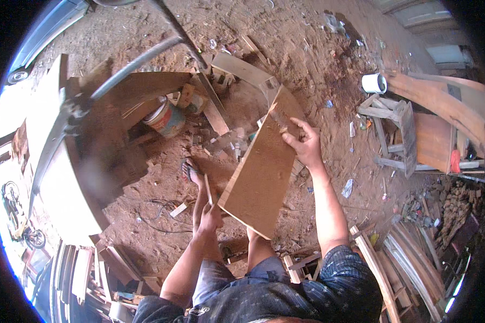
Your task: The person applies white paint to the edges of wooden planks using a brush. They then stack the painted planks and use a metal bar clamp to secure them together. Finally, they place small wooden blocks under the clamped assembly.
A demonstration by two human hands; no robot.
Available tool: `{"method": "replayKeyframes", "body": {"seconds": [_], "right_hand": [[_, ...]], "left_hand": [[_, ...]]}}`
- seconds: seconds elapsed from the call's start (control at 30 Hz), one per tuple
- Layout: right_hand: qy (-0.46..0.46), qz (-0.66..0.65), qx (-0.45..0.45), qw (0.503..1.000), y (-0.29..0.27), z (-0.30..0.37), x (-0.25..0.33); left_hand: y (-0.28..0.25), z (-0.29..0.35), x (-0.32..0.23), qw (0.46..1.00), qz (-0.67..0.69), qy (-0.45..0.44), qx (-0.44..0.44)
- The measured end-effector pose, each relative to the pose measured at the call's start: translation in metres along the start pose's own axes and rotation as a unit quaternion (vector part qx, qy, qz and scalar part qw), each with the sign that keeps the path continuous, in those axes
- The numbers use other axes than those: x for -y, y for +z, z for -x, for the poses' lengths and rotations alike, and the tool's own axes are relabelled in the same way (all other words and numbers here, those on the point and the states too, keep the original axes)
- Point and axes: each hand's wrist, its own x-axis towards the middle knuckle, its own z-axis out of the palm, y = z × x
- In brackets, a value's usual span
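A broad, tan wooden board (261, 177) stands tilted before my legs, its upper end beside a pale plank (242, 72). Over the board's upper right part, my right hand (307, 144) has its thumb and fingers bent around a small brown, brush-like piece (278, 119); its exact kind is unclear. My left hand (212, 216) is lower, left of the board's bottom corner. It is closed on a thin wooden strip (208, 188) that points upward. Part of its grip is hidden by the back of the hand.
Several small wood offcuts (221, 145) lie beyond my sandalled foot (189, 169). A paint bucket (166, 117) stands left, near a blurred metal frame (137, 64). At right are a wooden stool (388, 126) and a white container (374, 83). Planks (415, 258) are stacked lower right.
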Motion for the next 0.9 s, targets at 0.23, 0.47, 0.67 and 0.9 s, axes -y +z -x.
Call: {"method": "replayKeyframes", "body": {"seconds": [0.23,0.47,0.67,0.9], "right_hand": [[-0.105,0.219,-0.020,0.970,0.019,0.057,0.072],[-0.089,0.242,0.072,0.963,0.027,0.084,0.078],[0.002,0.215,-0.086,0.973,0.057,0.129,0.025],[0.308,-0.147,-0.024,0.940,0.100,0.190,-0.025]], "left_hand": [[0.068,0.032,-0.086,0.926,0.284,-0.118,0.217],[0.093,0.088,-0.125,0.975,-0.012,-0.078,0.210],[0.102,0.085,-0.107,0.981,-0.055,0.015,0.187],[0.080,0.049,-0.080,0.970,-0.150,0.164,0.101]]}}
